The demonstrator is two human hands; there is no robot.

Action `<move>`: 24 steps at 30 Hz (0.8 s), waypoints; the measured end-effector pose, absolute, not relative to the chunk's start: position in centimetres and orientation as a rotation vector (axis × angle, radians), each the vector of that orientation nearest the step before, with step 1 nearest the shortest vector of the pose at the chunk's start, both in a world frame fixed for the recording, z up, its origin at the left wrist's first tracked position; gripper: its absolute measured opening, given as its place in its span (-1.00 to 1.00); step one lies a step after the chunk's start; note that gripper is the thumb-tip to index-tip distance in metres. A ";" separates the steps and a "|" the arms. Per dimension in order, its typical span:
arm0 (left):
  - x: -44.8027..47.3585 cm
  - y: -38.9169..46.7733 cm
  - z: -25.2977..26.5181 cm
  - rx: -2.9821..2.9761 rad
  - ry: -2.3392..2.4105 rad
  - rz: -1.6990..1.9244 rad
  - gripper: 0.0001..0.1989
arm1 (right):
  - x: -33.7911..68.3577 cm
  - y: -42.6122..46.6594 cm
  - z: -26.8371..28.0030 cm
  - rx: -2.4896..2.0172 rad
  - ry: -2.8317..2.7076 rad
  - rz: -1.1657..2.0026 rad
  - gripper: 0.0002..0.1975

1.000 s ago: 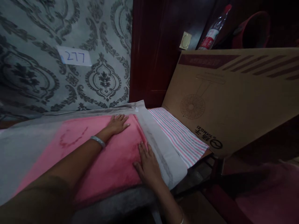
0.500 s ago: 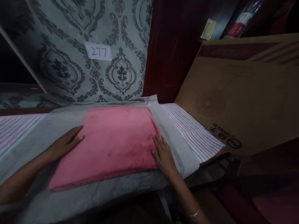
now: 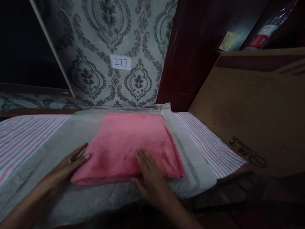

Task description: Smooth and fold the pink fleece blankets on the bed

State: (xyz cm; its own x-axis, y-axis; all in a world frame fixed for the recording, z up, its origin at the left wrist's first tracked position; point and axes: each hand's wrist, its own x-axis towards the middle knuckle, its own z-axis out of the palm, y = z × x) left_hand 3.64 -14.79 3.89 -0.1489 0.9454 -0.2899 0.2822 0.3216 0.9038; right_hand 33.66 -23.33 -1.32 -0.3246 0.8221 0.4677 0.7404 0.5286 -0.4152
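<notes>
A folded pink plush cloth (image 3: pixel 124 136) lies flat on a grey cover (image 3: pixel 64 136). At its left edge rests my left hand (image 3: pixel 69 165), fingers stretched out, with the thumb touching the cloth. My right hand (image 3: pixel 152 178) lies on the front part of the cloth, its fingers spread flat on the surface and its thumb over the front edge. Neither hand grips anything. The cloth's right edge shows stacked folds.
Striped fabric (image 3: pixel 35 127) lies under the cover on both sides. A large cardboard box (image 3: pixel 252 105) stands to the right, with a plastic bottle (image 3: pixel 262 35) behind it. A paper marked 277 (image 3: pixel 120 62) is on the patterned wall; a dark screen (image 3: pixel 30 47) is at left.
My right hand has moved left from the cloth's right edge onto its front middle. My left hand has shifted down along the left edge. The whole view has turned slightly left.
</notes>
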 end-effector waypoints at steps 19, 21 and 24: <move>6.8 -6.1 4.1 1.213 1.272 1.103 -0.70 | 28.7 -15.4 2.7 -1.012 -1.368 0.837 -0.31; 5.2 -3.0 2.8 1.457 1.392 0.941 -0.73 | 29.1 -15.3 3.1 -1.053 -1.295 0.874 -0.32; 4.4 1.6 2.4 2.021 1.555 0.790 -0.62 | 29.8 -15.4 3.7 -1.089 -1.212 0.884 -0.30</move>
